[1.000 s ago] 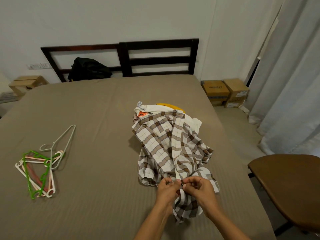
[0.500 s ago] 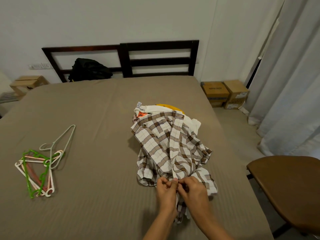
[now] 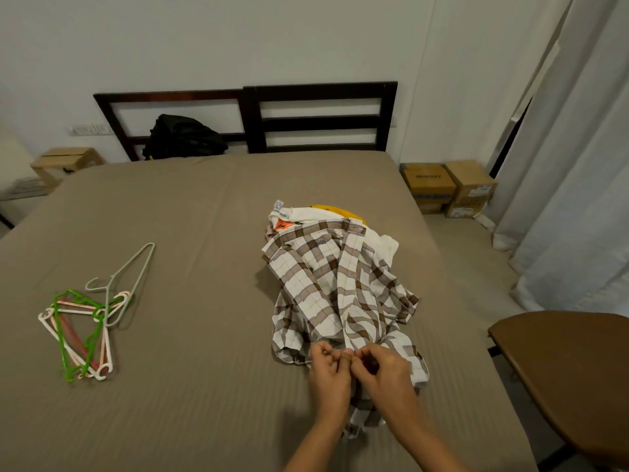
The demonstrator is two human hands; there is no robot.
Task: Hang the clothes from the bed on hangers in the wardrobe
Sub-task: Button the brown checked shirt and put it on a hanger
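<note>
While both hands pinch its near edge, plaid shirt: woven cloth, brown and tan checks on white with thin grid lines. Crumpled, collar end far, hem end near. Small embroidered chest mark, not legible.
shirt location: on the bed, right of centre, on top of a small clothes pile. Lower part bunched into folds, trailing under the wrists.
left hand: fingers curled, thumb and fingertips pinching the shirt's front edge.
right hand: same grip, pinching the fabric just beside the left. Fingertips of the two hands touch.
white garment: soft knit, under the shirt at the far end. Label tab sticks up, orange tag at the neck.
yellow garment: only a curved strip shows behind the white one.
bed surface: taupe sheet, fine ribbed stripes, mostly smooth with a few creases.
hangers: thin plastic, tangled heap on the left of the bed, well apart from the clothes. One green, some pink and white. A pale grey one lies on top, pointing away.
headboard: dark wood, two panels of open horizontal slats.
black bag: soft, slumped against the left panel.
cardboard boxes: plain brown, on the floor right of the bed.
curtain: pale fabric, deep vertical pleats, far right.
chair: brown, smooth rounded seat, lower right, beside the bed.
</note>
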